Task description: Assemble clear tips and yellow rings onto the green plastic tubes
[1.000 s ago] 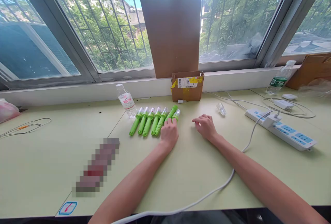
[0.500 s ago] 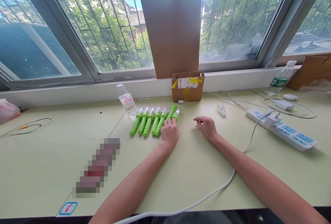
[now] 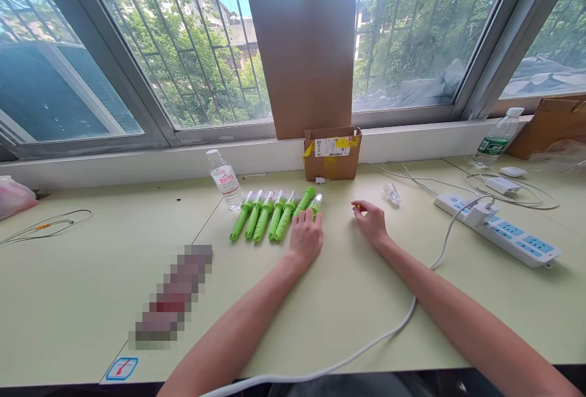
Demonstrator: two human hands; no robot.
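Several green sticks with clear caps (image 3: 260, 217) lie side by side at mid-table. At the row's right end, my left hand (image 3: 306, 237) has its fingers closed over a green stick (image 3: 315, 203); its clear top shows past the fingertips and the hand hides the rest. Another green stick (image 3: 304, 200) lies slanted, pointing the other way, just left of it. To the right, my right hand (image 3: 372, 223) pinches a small orange-yellow piece (image 3: 359, 207), too small to name, clear of the sticks. Beyond it lies a loose clear cap (image 3: 392, 194).
A water bottle (image 3: 225, 181) stands behind the sticks, a cardboard box (image 3: 332, 156) at the back. On the right are a power strip (image 3: 499, 232) and a second bottle (image 3: 497, 140). A white cable (image 3: 389, 333) crosses under my right forearm. A pixelated object (image 3: 174, 299) lies left.
My left hand has shifted slightly right, and the stick under it moved along. My right hand has also moved a little right, and the small orange-yellow piece now shows at its fingertips.
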